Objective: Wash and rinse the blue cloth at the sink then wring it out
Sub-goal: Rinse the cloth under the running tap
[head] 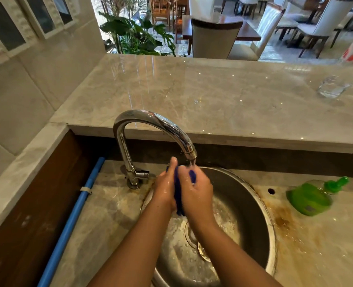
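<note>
The blue cloth [178, 193] is bunched up and pressed between my two hands above the round steel sink [252, 214]. My left hand [164, 188] grips its left side with the thumb pointing up. My right hand [195, 190] wraps its right side, and a bit of cloth pokes out over the fingers. Both hands are wet. The chrome tap [150, 129] curves over them, and water runs from its spout onto my right hand's fingers and the cloth. Most of the cloth is hidden between my palms.
A green soap bottle [312, 195] lies on its side on the stained counter right of the sink. A raised marble ledge [212, 94] runs behind the tap, with a clear glass [332, 87] at its right. A blue pipe [74, 216] runs along the left.
</note>
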The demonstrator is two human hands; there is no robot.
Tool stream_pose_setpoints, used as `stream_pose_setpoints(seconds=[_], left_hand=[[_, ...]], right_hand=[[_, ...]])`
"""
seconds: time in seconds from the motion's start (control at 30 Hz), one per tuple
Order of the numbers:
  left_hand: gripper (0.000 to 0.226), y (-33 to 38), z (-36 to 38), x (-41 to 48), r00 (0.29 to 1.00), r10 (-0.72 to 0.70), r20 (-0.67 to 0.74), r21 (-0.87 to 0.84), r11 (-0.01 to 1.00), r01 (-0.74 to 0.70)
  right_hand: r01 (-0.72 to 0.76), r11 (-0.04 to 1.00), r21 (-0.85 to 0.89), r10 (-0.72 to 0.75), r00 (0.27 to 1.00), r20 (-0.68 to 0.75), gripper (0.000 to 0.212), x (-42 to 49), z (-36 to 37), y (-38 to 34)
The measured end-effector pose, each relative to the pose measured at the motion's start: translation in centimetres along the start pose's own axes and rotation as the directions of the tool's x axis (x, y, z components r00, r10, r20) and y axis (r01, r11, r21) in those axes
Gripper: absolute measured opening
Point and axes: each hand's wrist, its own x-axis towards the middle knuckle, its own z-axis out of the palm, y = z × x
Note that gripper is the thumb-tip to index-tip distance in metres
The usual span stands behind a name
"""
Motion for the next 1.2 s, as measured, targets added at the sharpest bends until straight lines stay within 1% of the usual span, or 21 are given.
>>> stream_pose_setpoints(seconds=[0.03,0.07,0.1,0.17,0.2,0.27,0.3,0.37,0.43,0.5,0.57,0.6,0.67,0.73,0.77,0.83,0.9,0.97,1.03,1.13,1.2], left_hand=[[0.049,-0.3,0.4,-0.2,0.998,-0.017,0.066,-0.004,1.0,0.018],[0.045,-0.8,0.9,-0.6,0.99,-0.03,0.138,-0.062,0.997,0.039],[0.042,-1.6,1.2,-0.7,0.984,-0.022,0.175,-0.119,0.992,0.043],[0.046,-2.8,1.1,-0.4,0.983,-0.012,0.183,-0.151,0.988,0.04],[0.046,-2.9,0.9,-0.6,0.987,0.008,0.162,-0.115,0.993,0.011],[0.041,-2.9,0.6,-0.9,0.981,0.011,0.195,-0.072,0.997,0.003],[0.039,-2.9,0.7,-1.0,0.982,0.018,0.187,-0.028,1.0,-0.013],[0.043,-2.7,0.7,-1.2,0.984,0.036,0.175,0.041,0.998,-0.043],[0.053,-2.3,0.6,-0.9,0.989,0.048,0.143,0.022,0.998,-0.051],[0.05,-1.4,0.3,-0.3,0.999,0.031,0.044,-0.003,1.0,-0.031],[0.048,-0.6,0.3,0.2,0.998,-0.004,-0.059,-0.024,1.0,0.002],[0.048,-0.4,0.3,0.2,0.997,-0.017,-0.069,-0.036,0.999,0.014],[0.045,-0.6,0.7,0.4,0.999,-0.033,0.0,-0.042,0.999,0.032],[0.045,-1.3,0.9,0.2,0.994,-0.038,0.106,-0.057,0.997,0.044],[0.046,-1.8,0.8,0.2,0.991,-0.034,0.133,-0.071,0.997,0.043],[0.048,-2.4,0.8,0.0,0.988,-0.039,0.149,-0.101,0.993,0.054],[0.044,-2.4,1.0,-0.6,0.987,-0.039,0.154,-0.102,0.993,0.055],[0.038,-2.3,1.4,-1.1,0.989,-0.022,0.147,-0.034,0.999,0.028],[0.037,-2.3,1.7,-1.6,0.994,0.005,0.113,0.001,1.0,-0.005],[0.045,-1.3,1.5,-1.0,0.998,-0.001,0.061,-0.026,1.0,0.002],[0.046,-0.4,1.1,-0.7,0.998,-0.059,-0.003,-0.009,0.998,0.059]], right_hand=[[0.018,0.999,-0.042,-0.018,1.0,-0.005,0.03,-0.1,0.4,-0.2],[0.02,0.995,-0.098,-0.023,0.999,-0.028,0.033,0.1,0.7,-0.2],[0.001,0.988,-0.152,-0.009,0.999,-0.053,0.036,0.7,0.7,0.0],[-0.078,0.976,-0.204,0.058,0.993,-0.103,0.039,2.4,0.2,1.1],[-0.124,0.968,-0.219,0.101,0.988,-0.115,0.039,3.3,-0.3,1.7],[-0.219,0.952,-0.216,0.196,0.973,-0.124,0.034,4.8,-1.1,2.9],[-0.272,0.937,-0.218,0.244,0.958,-0.149,0.033,5.3,-1.4,3.4],[-0.33,0.922,-0.203,0.289,0.935,-0.205,0.039,5.5,-1.8,3.8],[-0.261,0.956,-0.132,0.228,0.947,-0.226,0.023,5.1,-2.3,3.4],[-0.164,0.985,-0.058,0.15,0.969,-0.197,0.031,3.9,-2.5,2.4],[-0.07,0.997,0.015,0.071,0.99,-0.123,0.034,2.2,-2.2,1.4],[-0.024,0.999,0.033,0.026,0.996,-0.08,0.034,1.4,-1.8,0.9],[0.019,1.0,-0.005,-0.019,1.0,-0.024,0.036,0.5,-0.4,0.3],[0.021,0.987,-0.158,-0.029,0.998,-0.048,0.04,0.6,0.6,0.3],[0.006,0.974,-0.227,-0.021,0.998,-0.063,0.04,1.1,0.7,0.4],[-0.048,0.961,-0.273,0.028,0.997,-0.076,0.039,2.5,0.2,1.3],[-0.122,0.951,-0.286,0.11,0.992,-0.058,0.037,4.1,-1.0,2.4],[-0.225,0.943,-0.245,0.218,0.974,-0.054,0.037,5.4,-1.9,3.2],[-0.299,0.929,-0.218,0.283,0.954,-0.1,0.037,5.8,-2.3,3.1],[-0.24,0.966,-0.099,0.224,0.963,-0.147,0.038,5.0,-2.8,1.7],[-0.183,0.983,0.0,0.182,0.977,-0.107,0.038,3.6,-2.8,0.5]])
